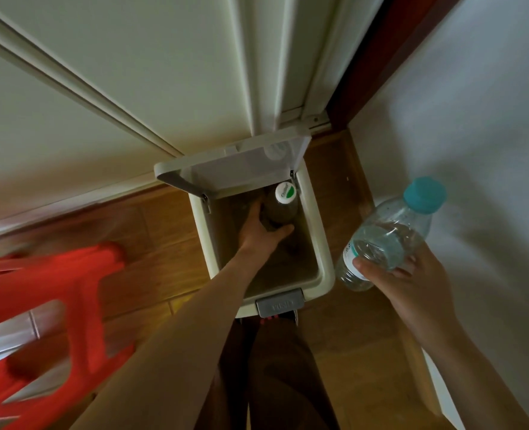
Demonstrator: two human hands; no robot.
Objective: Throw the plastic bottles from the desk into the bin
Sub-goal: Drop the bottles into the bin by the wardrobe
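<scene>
Left hand (261, 234) grip closed on seemingly dark, white-capped bottle (280, 209) inside bin (311, 212); right hand (412, 280) clasps clear teal-capped bottle (387, 234).

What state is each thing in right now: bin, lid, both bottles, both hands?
White plastic pedal bin: open.
White bin lid: raised.
Dark bottle with green-and-white cap: capped, inside bin, gripped.
Clear plastic bottle with teal cap: capped, held outside bin.
Left hand: gripping dark bottle.
Right hand: gripping clear bottle.
</scene>
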